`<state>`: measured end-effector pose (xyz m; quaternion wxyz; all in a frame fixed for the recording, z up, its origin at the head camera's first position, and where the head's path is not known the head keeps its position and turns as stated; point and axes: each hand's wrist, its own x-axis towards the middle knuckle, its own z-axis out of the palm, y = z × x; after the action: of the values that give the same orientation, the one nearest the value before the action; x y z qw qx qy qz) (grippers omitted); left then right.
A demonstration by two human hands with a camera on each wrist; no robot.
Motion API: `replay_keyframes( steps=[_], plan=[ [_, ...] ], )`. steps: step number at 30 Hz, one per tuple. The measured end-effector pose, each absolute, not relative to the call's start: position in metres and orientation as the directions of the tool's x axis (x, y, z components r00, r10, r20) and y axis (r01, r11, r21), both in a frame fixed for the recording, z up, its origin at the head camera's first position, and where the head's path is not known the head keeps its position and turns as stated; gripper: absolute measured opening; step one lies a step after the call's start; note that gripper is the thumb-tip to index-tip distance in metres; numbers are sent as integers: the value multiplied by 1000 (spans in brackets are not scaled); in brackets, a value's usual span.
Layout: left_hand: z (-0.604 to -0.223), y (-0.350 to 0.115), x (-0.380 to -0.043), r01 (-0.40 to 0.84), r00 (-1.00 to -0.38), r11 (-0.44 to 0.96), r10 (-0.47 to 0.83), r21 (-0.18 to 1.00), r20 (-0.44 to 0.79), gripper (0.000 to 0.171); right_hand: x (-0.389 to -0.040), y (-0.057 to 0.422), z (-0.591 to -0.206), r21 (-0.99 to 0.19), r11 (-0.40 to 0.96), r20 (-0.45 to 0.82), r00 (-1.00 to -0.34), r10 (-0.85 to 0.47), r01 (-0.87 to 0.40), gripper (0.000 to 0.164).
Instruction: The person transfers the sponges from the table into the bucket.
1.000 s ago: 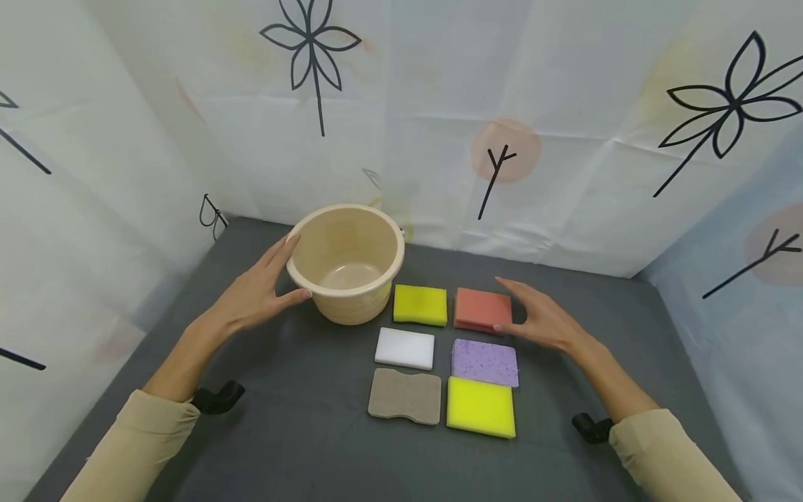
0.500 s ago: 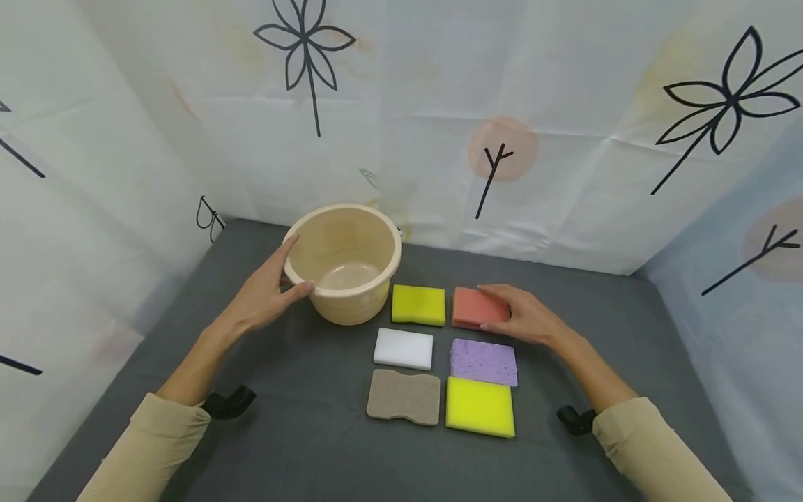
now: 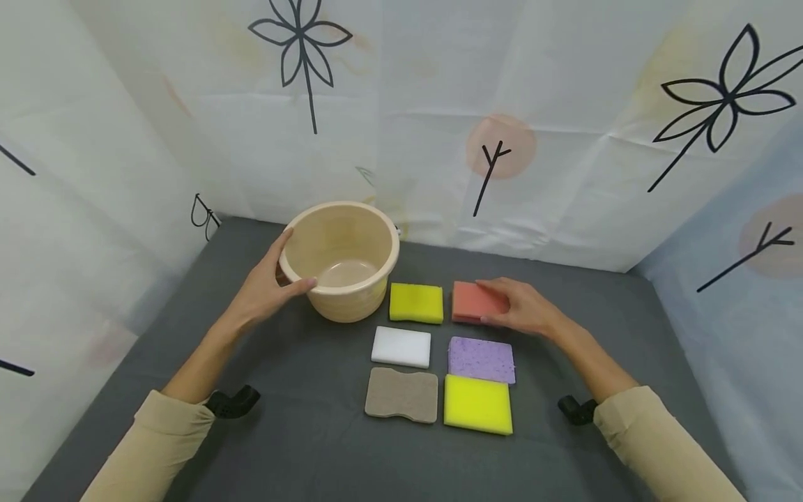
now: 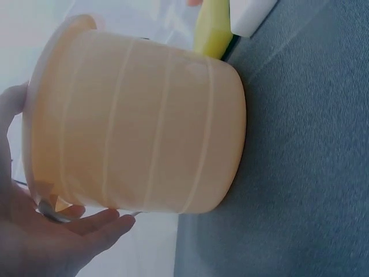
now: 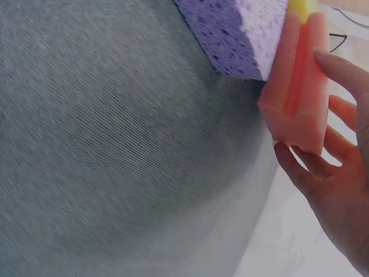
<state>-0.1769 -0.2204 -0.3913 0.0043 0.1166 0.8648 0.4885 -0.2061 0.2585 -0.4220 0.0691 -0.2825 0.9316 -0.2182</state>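
A cream plastic bucket [image 3: 346, 305] stands upright at the back left of the grey table. My left hand [image 3: 260, 289] grips its left side, thumb on the rim and fingers round the outside. The left wrist view shows those fingers by a thin metal handle [image 4: 53, 214] below the rim. To the right, my right hand [image 3: 525, 307] pinches a coral-red sponge [image 3: 473, 300] between thumb and fingers. In the right wrist view the grooved side of this sponge [image 5: 314, 86] faces the camera; whether it touches the table is unclear.
Left of the coral sponge lies a yellow sponge [image 3: 416, 303]. Nearer are a white sponge [image 3: 401, 346], a purple speckled sponge [image 3: 480, 358], a grey-brown notched sponge [image 3: 401, 394] and another yellow sponge [image 3: 478, 404]. A patterned white curtain [image 3: 426, 167] borders the table behind.
My right hand has moved left onto the coral sponge and taken hold of it. My left hand has closed further on the bucket's rim. The other sponges lie as before.
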Motion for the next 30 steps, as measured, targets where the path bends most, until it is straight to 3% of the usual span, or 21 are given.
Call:
replay_keyframes(
  steps=[6,19,30],
  plan=[
    [-388,-220,-177,174,-973,439,217,882,83,103,-211,257,-403,-425,770,-9,-849,-528,-475,72],
    [-382,-218,-176,152,-974,470,221,869,51,108,-225,247,-353,-420,771,-17,-845,-535,-479,70],
    [-380,-221,-177,123,-964,414,264,902,10,113,-244,220,-315,-408,716,85,-804,-588,-566,65]
  ],
)
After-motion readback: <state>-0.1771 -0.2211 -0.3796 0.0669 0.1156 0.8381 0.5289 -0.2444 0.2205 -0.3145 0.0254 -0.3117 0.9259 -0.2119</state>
